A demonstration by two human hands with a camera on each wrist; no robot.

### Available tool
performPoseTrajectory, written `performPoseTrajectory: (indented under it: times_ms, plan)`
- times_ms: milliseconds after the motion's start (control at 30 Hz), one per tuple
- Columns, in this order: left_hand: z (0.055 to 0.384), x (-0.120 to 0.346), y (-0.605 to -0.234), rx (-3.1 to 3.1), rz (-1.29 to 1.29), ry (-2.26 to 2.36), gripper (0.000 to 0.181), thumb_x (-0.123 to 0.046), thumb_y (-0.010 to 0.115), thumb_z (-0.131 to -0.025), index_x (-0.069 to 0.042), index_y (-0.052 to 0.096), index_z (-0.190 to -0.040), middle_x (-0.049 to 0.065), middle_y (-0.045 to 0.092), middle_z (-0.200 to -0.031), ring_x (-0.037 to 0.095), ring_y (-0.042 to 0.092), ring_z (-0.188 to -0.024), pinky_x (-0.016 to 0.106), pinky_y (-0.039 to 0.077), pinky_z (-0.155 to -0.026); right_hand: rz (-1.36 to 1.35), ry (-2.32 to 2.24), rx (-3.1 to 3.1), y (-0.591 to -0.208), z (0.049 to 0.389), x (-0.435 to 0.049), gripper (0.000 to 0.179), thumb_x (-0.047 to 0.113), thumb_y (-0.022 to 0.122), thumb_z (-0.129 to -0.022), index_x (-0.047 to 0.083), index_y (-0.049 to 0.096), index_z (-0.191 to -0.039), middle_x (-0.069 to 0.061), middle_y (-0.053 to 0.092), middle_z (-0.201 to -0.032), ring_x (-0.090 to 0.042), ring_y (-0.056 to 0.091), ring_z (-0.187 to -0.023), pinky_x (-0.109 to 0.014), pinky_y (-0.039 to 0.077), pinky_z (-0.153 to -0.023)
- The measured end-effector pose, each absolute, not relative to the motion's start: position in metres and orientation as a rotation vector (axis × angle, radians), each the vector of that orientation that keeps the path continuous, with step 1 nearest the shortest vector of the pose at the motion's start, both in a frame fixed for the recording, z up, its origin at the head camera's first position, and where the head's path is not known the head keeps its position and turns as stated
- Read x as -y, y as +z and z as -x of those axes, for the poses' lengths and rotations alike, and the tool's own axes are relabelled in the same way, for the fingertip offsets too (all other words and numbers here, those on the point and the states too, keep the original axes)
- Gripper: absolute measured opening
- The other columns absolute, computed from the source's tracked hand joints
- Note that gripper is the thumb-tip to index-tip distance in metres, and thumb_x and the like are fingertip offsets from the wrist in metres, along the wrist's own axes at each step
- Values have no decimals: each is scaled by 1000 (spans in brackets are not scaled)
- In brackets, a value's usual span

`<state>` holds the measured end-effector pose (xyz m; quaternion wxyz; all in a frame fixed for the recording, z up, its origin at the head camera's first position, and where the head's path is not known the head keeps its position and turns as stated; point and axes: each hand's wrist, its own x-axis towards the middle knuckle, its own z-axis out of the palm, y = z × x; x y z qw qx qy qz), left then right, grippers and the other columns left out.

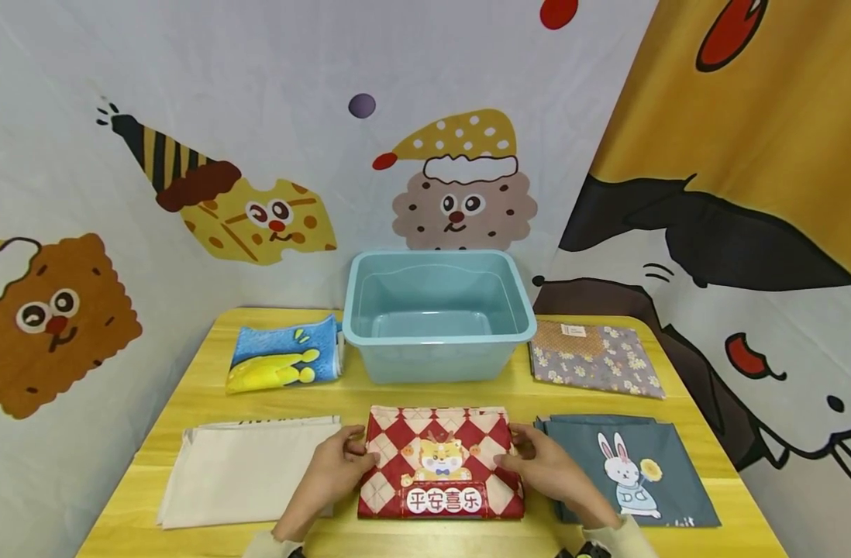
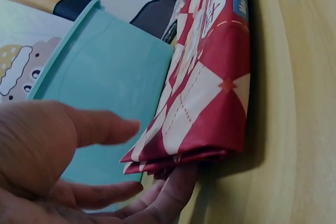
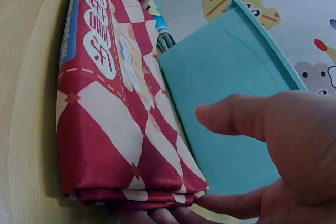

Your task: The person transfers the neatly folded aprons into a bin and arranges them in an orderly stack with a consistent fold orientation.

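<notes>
A folded red-and-cream checkered cloth (image 1: 445,457) with a cartoon animal and Chinese characters lies at the front middle of the table. My left hand (image 1: 342,459) is at its left edge. In the left wrist view, the left fingertips (image 2: 181,182) reach under the folded layers, while the thumb stays raised apart from the fabric. At the opposite edge is my right hand (image 1: 540,461). Its fingers (image 3: 157,216) go beneath the fold in the right wrist view, with the thumb held up above it. The fingertips under the cloth are partly hidden.
Behind the cloth stands a light-blue plastic basin (image 1: 439,360). Folded cream fabric (image 1: 247,473) and a blue-yellow folded cloth (image 1: 286,353) lie left. To the right are a dark rabbit-print folded cloth (image 1: 677,457) and a floral one (image 1: 600,360). A printed curtain (image 1: 272,62) hangs behind the table.
</notes>
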<state>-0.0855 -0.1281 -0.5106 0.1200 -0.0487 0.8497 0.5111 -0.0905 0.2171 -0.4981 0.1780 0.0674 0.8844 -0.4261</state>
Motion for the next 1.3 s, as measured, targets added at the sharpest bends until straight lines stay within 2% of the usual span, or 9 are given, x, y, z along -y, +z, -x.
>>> performPoseTrajectory:
  times_ms: [133, 200, 333, 467, 700, 833, 967, 1100, 1300]
  plan:
    - [86, 127, -510, -2514, 210, 1461, 51, -13, 78, -89, 8, 61, -132, 8, 69, -91, 14, 66, -78, 28, 55, -64, -221, -1218, -2518, -497, 90, -216, 74, 33, 81, -87, 0, 51, -146, -12, 67, -127, -30, 63, -117, -48, 54, -98]
    - [86, 128, -511, -2510, 222, 1456, 48, -12, 77, -89, 8, 62, -130, 7, 69, -89, 14, 65, -77, 28, 54, -63, -255, -1259, -2498, -497, 90, -216, 73, 30, 81, -87, -1, 51, -145, -14, 67, -126, -29, 64, -114, -46, 57, -93]
    - [86, 128, -515, -2473, 228, 1474, 45, -8, 74, -89, 10, 63, -128, 8, 69, -87, 14, 63, -76, 28, 53, -62, -343, -1380, -2390, -498, 94, -217, 73, 22, 80, -87, -6, 47, -146, -17, 66, -118, -23, 69, -93, -38, 61, -73]
    - [87, 130, -519, -2438, 232, 1502, 46, -5, 72, -87, 13, 62, -128, 9, 67, -87, 15, 61, -75, 28, 53, -62, -401, -1438, -2281, -500, 96, -218, 72, 21, 77, -91, -9, 44, -147, -20, 68, -113, -23, 73, -82, -39, 62, -70]
    - [90, 131, -521, -2380, 237, 1545, 46, -3, 70, -89, 16, 60, -130, 11, 71, -91, 16, 66, -79, 31, 58, -66, -410, -1454, -2240, -504, 96, -215, 66, 24, 75, -91, -13, 51, -140, -14, 73, -100, -19, 69, -80, -35, 59, -68]
    - [91, 129, -522, -2338, 229, 1592, 47, -1, 68, -89, 18, 58, -131, 13, 71, -93, 17, 67, -80, 32, 59, -67, -371, -1480, -2238, -507, 95, -214, 65, 21, 76, -90, -15, 52, -138, -14, 71, -105, -17, 66, -83, -32, 56, -71]
    - [90, 127, -524, -2326, 232, 1614, 47, 0, 67, -88, 18, 57, -131, 12, 68, -90, 15, 64, -78, 30, 56, -66, -278, -1566, -2178, -513, 94, -219, 66, 17, 73, -92, -20, 46, -141, -18, 71, -115, -19, 69, -93, -31, 57, -77]
    - [89, 126, -523, -2291, 236, 1653, 48, 1, 65, -87, 20, 56, -130, 11, 65, -87, 15, 60, -77, 28, 54, -64, -160, -1676, -2054, -518, 92, -226, 68, 16, 66, -97, -24, 37, -143, -21, 72, -117, -19, 70, -96, -31, 59, -78]
    - [88, 128, -527, -2115, 259, 1780, 47, 0, 64, -89, 18, 52, -131, 10, 65, -88, 15, 63, -71, 29, 56, -57, -145, -1805, -1837, -518, 91, -232, 69, 20, 62, -101, -16, 29, -149, -12, 71, -116, -20, 71, -99, -39, 61, -84]
